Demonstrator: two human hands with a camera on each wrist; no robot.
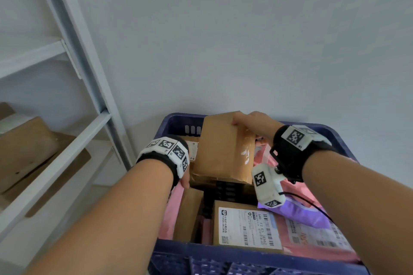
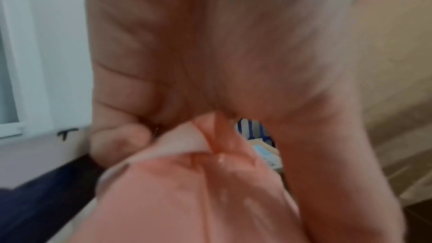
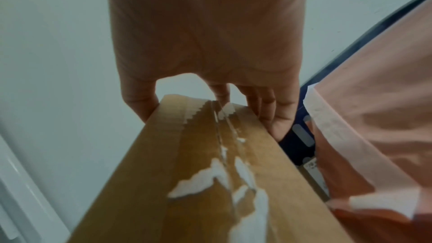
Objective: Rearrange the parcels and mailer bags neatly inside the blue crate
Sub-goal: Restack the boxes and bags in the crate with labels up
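Note:
The blue crate [image 1: 223, 250] holds several parcels and mailer bags. A brown cardboard box [image 1: 221, 152] with torn white tape stands tilted at the crate's far end. My right hand [image 1: 248, 120] grips its top far edge, thumb on one side and fingers on the other [image 3: 219, 93], as the right wrist view shows on the box [image 3: 210, 173]. My left hand [image 1: 184, 179] is at the box's lower left. Its curled fingers [image 2: 131, 136] pinch the top edge of a pink mailer bag [image 2: 175, 191] lying along the crate's left wall [image 1: 176, 203].
Below the tilted box lie a black item [image 1: 225, 190], an upright brown box [image 1: 187, 214], a labelled box [image 1: 243, 225], a purple mailer [image 1: 297, 212] and a pink labelled mailer [image 1: 317, 236]. A white shelf rack [image 1: 55, 163] with cardboard [image 1: 26, 145] stands left. A wall is behind.

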